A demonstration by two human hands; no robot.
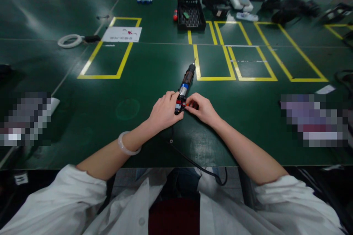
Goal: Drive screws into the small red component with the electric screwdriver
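Motor (183, 91) exposed, rear-end work apparently unfinished: the electric screwdriver (188, 76) is being steadied on the desk (149, 91) by the half-curled left hand (166, 109), an orange part (187, 105) being pinched by nearly closed fingertips of the right hand (203, 108).

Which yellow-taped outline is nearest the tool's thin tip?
The leftmost outline in the group on the right, nearest the black crate: its left side runs beside the tip of the tool; the others lie farther off.

mostly black tool (184, 87) with blue and silver bands, green tabletop (154, 62), yellow tape (216, 79), white sleeves (63, 194)
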